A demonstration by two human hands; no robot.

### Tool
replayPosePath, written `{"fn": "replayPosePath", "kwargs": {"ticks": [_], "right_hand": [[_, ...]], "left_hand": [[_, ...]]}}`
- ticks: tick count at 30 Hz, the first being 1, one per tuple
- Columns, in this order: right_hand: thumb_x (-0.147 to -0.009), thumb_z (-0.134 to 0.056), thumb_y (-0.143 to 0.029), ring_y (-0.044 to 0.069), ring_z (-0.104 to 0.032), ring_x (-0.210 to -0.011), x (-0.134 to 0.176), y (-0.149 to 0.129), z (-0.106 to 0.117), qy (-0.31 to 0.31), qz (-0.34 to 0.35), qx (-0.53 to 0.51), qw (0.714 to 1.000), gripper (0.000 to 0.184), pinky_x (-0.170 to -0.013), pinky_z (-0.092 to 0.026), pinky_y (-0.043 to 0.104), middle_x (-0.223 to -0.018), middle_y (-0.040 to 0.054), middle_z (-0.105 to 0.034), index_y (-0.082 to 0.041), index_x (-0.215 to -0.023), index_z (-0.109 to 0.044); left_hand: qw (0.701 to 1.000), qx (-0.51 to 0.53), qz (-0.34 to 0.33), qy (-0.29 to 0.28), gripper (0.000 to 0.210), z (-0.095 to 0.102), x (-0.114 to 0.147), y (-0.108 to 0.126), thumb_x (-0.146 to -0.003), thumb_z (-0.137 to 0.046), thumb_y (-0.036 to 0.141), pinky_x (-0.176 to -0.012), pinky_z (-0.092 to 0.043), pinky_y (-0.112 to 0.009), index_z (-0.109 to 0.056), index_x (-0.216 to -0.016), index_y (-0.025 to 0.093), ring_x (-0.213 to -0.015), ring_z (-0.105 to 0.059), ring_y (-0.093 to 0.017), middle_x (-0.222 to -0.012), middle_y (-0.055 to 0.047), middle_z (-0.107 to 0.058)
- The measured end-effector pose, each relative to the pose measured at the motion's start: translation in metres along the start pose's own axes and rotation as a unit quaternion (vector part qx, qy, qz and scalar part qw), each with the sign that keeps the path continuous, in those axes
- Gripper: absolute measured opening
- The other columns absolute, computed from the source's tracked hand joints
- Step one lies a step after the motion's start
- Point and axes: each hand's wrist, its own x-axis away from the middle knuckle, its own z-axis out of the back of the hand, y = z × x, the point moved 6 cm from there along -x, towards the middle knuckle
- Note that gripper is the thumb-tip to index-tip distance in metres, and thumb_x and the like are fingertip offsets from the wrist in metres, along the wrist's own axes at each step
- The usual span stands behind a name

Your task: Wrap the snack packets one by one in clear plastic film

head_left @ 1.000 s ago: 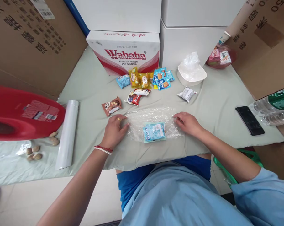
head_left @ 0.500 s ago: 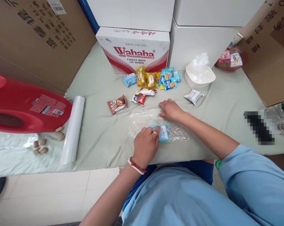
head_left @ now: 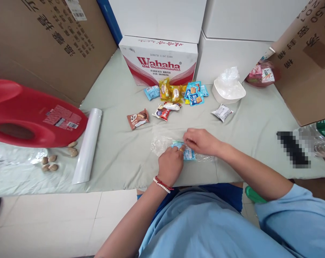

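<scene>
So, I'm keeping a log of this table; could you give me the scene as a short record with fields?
left hand: on the blue snack packaging
right hand: at the clear plastic, beside that packaging; grip unclear
clear plastic: crumpled, showing on both sides of the packaging
back: yellow-wrapped snacks before the Wahaha purified water carton
right side: white bowl holding a clear bag, silver packet in front
left side: white roll beside a red jug

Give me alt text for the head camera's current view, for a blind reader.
A person's left hand rests on a blue packet amid clear plastic film, with the right hand close beside it. Behind, on a cloth-covered table, are wrapped snacks and a Wahaha box.
</scene>
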Motion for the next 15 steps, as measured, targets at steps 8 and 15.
{"fn": "replayPosePath", "kwargs": {"ticks": [8,15], "right_hand": [[-0.105,-0.045,-0.016,0.021,-0.062,-0.088,0.044,-0.010,-0.067,0.085,0.012,-0.023,0.996,0.028,-0.075,-0.048,0.030,-0.104,0.0091,-0.069,-0.020,-0.128,-0.061],[-0.105,-0.044,-0.012,0.018,-0.052,-0.074,0.044,-0.014,-0.077,-0.016,0.025,0.049,0.998,0.048,-0.066,-0.038,0.028,-0.098,0.0066,-0.064,-0.025,-0.147,-0.063]], "left_hand": [[0.963,0.247,0.062,0.092,0.032,-0.011,0.004,-0.032,-0.099,-0.062,0.030,-0.080,-0.051,-0.031,-0.075,-0.126,0.020,-0.084,-0.069,-0.021,-0.084,-0.004,-0.074],[0.881,0.357,0.237,0.200,0.038,-0.011,0.017,-0.120,-0.082,-0.065,0.032,-0.078,-0.053,-0.032,-0.074,-0.116,0.018,-0.075,-0.066,-0.020,-0.085,-0.001,-0.073]]}}
